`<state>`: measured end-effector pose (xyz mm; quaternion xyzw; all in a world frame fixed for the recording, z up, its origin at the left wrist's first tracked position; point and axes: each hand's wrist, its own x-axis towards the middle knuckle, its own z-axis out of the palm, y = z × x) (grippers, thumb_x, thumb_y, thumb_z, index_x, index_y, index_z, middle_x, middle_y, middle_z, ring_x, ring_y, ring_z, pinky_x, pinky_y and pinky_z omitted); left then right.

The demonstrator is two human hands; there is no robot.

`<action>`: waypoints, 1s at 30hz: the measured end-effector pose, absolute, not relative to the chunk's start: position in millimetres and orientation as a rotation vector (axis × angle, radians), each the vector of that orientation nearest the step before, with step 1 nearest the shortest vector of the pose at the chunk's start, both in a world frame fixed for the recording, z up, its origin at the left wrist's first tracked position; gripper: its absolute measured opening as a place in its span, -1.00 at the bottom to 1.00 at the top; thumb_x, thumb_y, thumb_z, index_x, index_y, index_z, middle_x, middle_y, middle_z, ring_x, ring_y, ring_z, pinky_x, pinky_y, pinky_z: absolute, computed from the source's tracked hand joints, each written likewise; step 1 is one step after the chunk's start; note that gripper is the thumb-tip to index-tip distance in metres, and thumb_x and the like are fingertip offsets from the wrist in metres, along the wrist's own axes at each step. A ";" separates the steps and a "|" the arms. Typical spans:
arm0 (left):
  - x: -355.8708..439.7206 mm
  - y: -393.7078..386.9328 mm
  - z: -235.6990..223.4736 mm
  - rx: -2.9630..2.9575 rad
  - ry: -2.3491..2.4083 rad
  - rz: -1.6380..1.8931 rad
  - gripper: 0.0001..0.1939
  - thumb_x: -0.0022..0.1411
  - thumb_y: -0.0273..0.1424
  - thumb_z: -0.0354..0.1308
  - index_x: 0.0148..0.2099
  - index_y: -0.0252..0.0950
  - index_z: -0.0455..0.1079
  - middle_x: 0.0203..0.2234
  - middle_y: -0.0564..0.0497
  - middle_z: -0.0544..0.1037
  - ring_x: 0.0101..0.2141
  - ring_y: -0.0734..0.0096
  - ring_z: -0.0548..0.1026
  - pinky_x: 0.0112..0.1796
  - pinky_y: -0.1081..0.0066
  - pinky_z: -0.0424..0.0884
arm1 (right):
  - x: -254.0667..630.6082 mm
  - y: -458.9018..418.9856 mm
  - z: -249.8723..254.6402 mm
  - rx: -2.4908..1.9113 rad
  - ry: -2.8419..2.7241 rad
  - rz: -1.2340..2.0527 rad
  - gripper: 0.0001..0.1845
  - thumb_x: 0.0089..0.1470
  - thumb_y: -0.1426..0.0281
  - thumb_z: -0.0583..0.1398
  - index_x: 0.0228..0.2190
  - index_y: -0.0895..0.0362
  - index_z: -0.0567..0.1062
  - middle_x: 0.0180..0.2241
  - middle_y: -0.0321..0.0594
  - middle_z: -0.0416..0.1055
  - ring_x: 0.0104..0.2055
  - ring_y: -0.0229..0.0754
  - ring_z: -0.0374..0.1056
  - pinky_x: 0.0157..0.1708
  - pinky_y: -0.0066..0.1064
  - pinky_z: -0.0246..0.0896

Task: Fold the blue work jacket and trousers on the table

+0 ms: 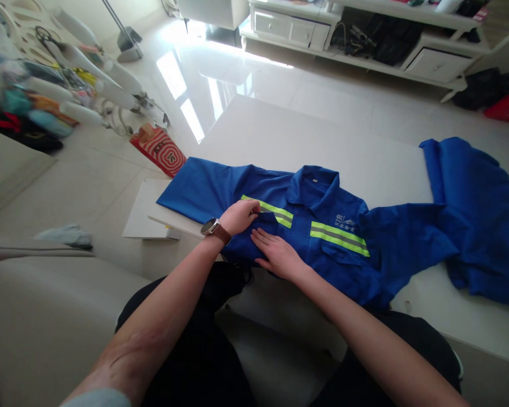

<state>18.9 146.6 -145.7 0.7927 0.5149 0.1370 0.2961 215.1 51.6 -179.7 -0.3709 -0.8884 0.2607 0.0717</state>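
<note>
A blue work jacket point(297, 243) lies front up across the white table, its collar pointing away from me and its sleeves spread to both sides. Yellow-green and grey reflective strips cross its chest. My left hand point(240, 216), with a watch point(210, 226) on the wrist, is closed at the left chest strip, fingers curled on the edge of the pocket flap point(268, 219). Just below the flap, my right hand point(277, 254) rests flat on the fabric with its fingers stretched out. The jacket's lower part drops over the near table edge, partly hidden by my arms.
More blue clothing point(477, 226) is heaped at the right end of the white table point(275, 127). A red-and-white paper bag point(163, 150) stands beyond the left sleeve. At the back is a white cabinet point(292, 28); a grey sofa point(46, 305) is at the left.
</note>
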 end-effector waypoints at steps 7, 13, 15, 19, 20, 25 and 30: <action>6.2 148.3 -139.4 2.197 1.340 0.357 -0.85 0.13 -0.54 0.19 -0.28 -0.28 0.58 -0.24 -0.08 0.53 -0.13 0.20 0.51 -0.01 0.29 0.46 | 215.0 53.0 -166.5 -1.153 -2.657 0.829 -0.23 0.25 0.36 0.28 0.40 0.14 0.20 0.42 0.03 0.10 0.49 0.03 -0.01 0.31 -0.06 0.17; 18.4 140.1 -131.9 2.099 1.511 0.640 -0.82 0.35 -0.41 0.15 -0.17 -0.21 0.60 -0.10 -0.05 0.48 -0.20 0.32 0.53 -0.10 0.34 0.47 | 214.2 54.3 -164.6 -1.209 -2.612 0.862 -0.34 0.32 0.35 0.18 0.39 0.04 0.24 0.41 -0.02 0.15 0.47 -0.01 0.03 0.25 -0.05 0.22; 22.3 139.3 -132.7 2.065 1.498 0.680 -0.81 0.37 -0.42 0.13 -0.18 -0.23 0.60 -0.06 -0.05 0.49 -0.23 0.35 0.54 -0.10 0.35 0.48 | 213.7 53.9 -166.3 -1.205 -2.622 0.857 -0.34 0.31 0.36 0.18 0.39 0.07 0.23 0.42 -0.02 0.13 0.48 -0.01 0.00 0.26 -0.04 0.21; 25.5 139.4 -139.9 1.991 1.378 0.691 -0.77 0.34 -0.53 0.09 -0.11 -0.28 0.57 -0.12 -0.07 0.56 -0.19 0.32 0.57 0.00 0.30 0.50 | 213.0 53.2 -167.0 -1.211 -2.631 0.855 -0.35 0.31 0.36 0.17 0.37 0.12 0.25 0.42 -0.01 0.12 0.49 -0.01 -0.02 0.26 -0.05 0.20; 25.6 139.2 -142.6 1.980 1.341 0.683 -0.72 0.33 -0.57 0.07 -0.04 -0.28 0.55 -0.10 -0.08 0.57 -0.16 0.31 0.58 0.02 0.28 0.50 | 212.8 53.3 -166.7 -1.213 -2.631 0.857 -0.35 0.30 0.37 0.17 0.37 0.12 0.26 0.42 0.00 0.12 0.49 -0.01 -0.02 0.26 -0.05 0.20; 24.4 136.9 -156.3 1.915 1.178 0.703 -0.45 0.25 -0.68 -0.01 0.23 -0.23 0.39 0.27 -0.15 0.35 -0.02 0.36 0.58 0.08 0.28 0.53 | 212.0 53.9 -165.7 -1.218 -2.627 0.875 -0.34 0.29 0.38 0.18 0.37 0.12 0.26 0.42 0.01 0.13 0.49 0.00 -0.02 0.30 -0.03 0.16; 21.1 138.9 -159.1 2.053 1.203 0.627 -0.53 0.23 -0.67 0.01 0.10 -0.23 0.46 0.16 -0.12 0.42 0.13 0.25 0.48 0.22 0.20 0.42 | 213.1 55.9 -162.3 -1.212 -2.623 0.802 -0.39 0.30 0.36 0.16 0.34 0.11 0.31 0.41 -0.04 0.16 0.49 0.03 -0.03 0.31 -0.01 0.16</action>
